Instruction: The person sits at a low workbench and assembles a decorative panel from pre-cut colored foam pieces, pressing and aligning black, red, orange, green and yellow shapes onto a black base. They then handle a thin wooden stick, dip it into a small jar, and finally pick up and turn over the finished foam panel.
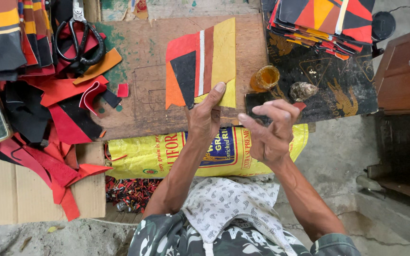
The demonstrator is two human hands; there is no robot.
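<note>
left hand point(204, 116) pinches patchwork piece point(200, 64), upright.

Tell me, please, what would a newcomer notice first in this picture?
First, the bright patchwork piece of red, orange, black and yellow, held up by the left hand over the wooden board. Next, the right hand, open beside it, and the black scissors on red scraps at upper left.
</note>
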